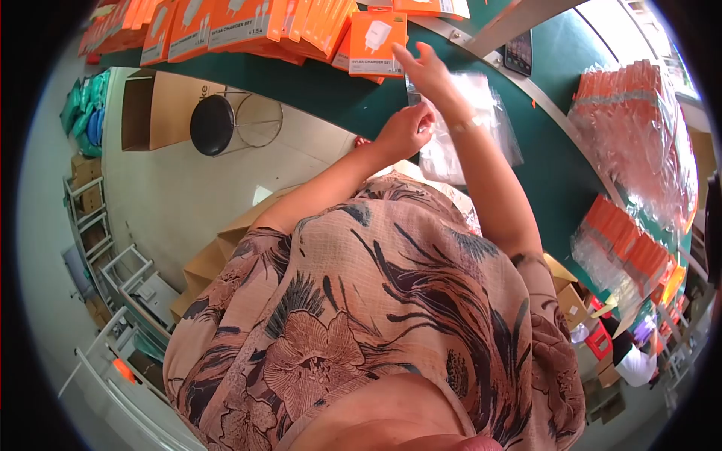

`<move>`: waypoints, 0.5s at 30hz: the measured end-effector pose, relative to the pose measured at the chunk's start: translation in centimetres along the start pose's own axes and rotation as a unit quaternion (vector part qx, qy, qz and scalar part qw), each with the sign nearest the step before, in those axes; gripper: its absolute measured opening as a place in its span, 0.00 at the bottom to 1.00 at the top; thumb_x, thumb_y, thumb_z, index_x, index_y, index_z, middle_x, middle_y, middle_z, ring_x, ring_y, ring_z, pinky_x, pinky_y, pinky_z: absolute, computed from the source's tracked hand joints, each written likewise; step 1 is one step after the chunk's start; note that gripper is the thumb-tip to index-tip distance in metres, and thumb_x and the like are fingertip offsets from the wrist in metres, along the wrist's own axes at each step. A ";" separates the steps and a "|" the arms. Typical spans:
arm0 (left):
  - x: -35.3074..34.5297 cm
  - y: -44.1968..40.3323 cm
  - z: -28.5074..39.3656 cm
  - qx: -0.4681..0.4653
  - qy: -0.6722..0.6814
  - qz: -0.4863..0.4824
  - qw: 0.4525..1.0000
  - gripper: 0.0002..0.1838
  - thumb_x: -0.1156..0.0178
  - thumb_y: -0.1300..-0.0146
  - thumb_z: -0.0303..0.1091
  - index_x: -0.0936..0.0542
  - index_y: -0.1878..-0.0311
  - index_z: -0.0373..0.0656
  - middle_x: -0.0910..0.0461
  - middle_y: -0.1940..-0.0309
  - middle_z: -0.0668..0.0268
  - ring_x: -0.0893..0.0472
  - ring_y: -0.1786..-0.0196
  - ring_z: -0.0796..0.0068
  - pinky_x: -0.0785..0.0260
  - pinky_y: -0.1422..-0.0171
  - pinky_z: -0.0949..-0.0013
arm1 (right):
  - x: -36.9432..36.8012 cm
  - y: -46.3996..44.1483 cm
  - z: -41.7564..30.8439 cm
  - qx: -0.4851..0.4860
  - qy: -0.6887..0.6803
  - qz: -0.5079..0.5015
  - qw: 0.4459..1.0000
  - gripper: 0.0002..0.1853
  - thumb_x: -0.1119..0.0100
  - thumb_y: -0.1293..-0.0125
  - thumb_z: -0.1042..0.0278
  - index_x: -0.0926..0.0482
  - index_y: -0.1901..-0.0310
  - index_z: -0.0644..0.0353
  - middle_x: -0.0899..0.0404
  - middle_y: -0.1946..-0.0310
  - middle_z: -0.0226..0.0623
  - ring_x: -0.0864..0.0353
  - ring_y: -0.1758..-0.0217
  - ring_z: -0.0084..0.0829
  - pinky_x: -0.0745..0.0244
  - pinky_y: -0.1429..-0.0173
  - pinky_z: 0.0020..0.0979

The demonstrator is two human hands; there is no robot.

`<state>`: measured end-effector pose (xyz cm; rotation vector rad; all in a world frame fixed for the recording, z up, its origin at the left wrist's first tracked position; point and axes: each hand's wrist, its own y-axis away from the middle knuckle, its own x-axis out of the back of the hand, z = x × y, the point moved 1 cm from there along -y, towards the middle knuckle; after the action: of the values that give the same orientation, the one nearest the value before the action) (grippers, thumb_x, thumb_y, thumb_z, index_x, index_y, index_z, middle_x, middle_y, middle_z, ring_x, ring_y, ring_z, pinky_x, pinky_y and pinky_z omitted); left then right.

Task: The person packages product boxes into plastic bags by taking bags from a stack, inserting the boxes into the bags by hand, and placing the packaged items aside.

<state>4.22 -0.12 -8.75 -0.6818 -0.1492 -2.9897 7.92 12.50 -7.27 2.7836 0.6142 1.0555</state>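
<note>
An orange and white charger box (376,45) lies at the table's near edge, its printed front up. My right hand (432,71) is at the box's right side with fingers apart; whether a fingertip touches it is unclear. Just below, my left hand (408,129) is closed, its fingers curled at the left edge of a stack of clear plastic bags (442,154). What it grips, if anything, is too small to make out. My right forearm crosses over the bags and hides part of them.
Rows of similar orange boxes (244,26) stand at the upper left. Bagged orange packs (632,128) are piled at the right. A phone (518,54) lies beyond a metal strip. A black stool (212,125) stands left; another person (638,364) is at lower right.
</note>
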 end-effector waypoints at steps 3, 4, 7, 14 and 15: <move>-0.2 0.2 -0.1 -0.023 0.006 -0.006 1.000 0.07 0.39 0.42 0.32 0.23 0.62 0.43 0.21 0.70 0.59 0.21 0.60 0.56 0.30 0.55 0.58 | -0.1 -1.1 -1.9 0.022 -0.029 -0.095 0.995 0.29 0.38 0.38 0.43 0.21 0.51 0.65 0.18 0.62 0.35 0.20 0.60 0.22 0.24 0.60 0.25; -0.3 0.1 -0.2 -0.057 -0.004 0.006 0.998 0.07 0.39 0.42 0.32 0.22 0.61 0.44 0.21 0.69 0.59 0.21 0.60 0.56 0.29 0.55 0.58 | 0.2 -1.6 -1.4 0.015 -0.027 -0.096 0.995 0.29 0.38 0.38 0.43 0.21 0.51 0.65 0.18 0.62 0.35 0.20 0.60 0.22 0.24 0.60 0.25; -0.7 0.2 -0.5 -0.080 -0.009 -0.006 0.997 0.08 0.37 0.42 0.33 0.20 0.60 0.44 0.20 0.69 0.60 0.21 0.62 0.59 0.29 0.56 0.60 | 4.0 -1.6 1.5 0.015 -0.177 -0.085 0.981 0.23 0.37 0.37 0.51 0.20 0.53 0.65 0.18 0.64 0.30 0.20 0.62 0.20 0.24 0.60 0.24; -1.5 -0.4 0.8 -0.009 -0.002 -0.040 0.999 0.05 0.37 0.43 0.35 0.18 0.66 0.45 0.19 0.68 0.62 0.20 0.61 0.61 0.28 0.56 0.61 | 17.3 12.3 5.2 0.039 -0.242 -0.089 0.965 0.24 0.40 0.35 0.64 0.28 0.39 0.61 0.20 0.59 0.29 0.22 0.56 0.22 0.27 0.52 0.24; -1.7 -0.6 0.9 -0.013 -0.002 -0.037 0.999 0.05 0.37 0.43 0.35 0.18 0.66 0.45 0.19 0.69 0.62 0.20 0.62 0.61 0.28 0.57 0.61 | 17.7 14.1 5.4 0.037 -0.243 -0.085 0.966 0.24 0.40 0.35 0.64 0.28 0.39 0.61 0.20 0.59 0.29 0.22 0.56 0.22 0.27 0.52 0.24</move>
<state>6.06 0.62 -8.67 -0.7010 -0.1394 -3.0660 28.16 7.01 2.82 2.8238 0.8101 0.2986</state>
